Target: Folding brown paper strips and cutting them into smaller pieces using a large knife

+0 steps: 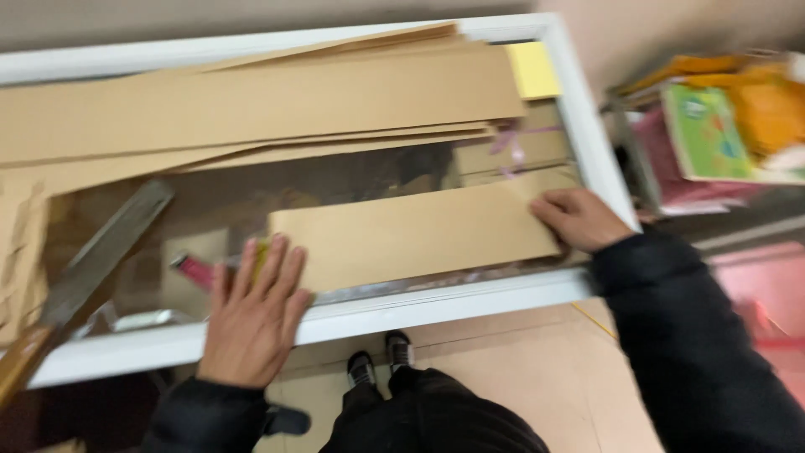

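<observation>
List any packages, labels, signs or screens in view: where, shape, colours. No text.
Green booklet: on the rack at right, rectangular, green cover with coloured pictures.
Orange packets: same rack, behind the booklet, blurred.
Yellow note: table's far right corner, small pale-yellow rectangle.
No signs or screens.

Long brown paper strips (251, 105) lie stacked across the top of the white-framed glass table (579, 109), from ten to one o'clock. A yellow notepad (534, 70) sits at one o'clock. A metal ruler (101, 252) slants at nine o'clock — beside it, a pink tool (197, 270). Colourful books (729, 126) pile up at three o'clock — blurred.
</observation>
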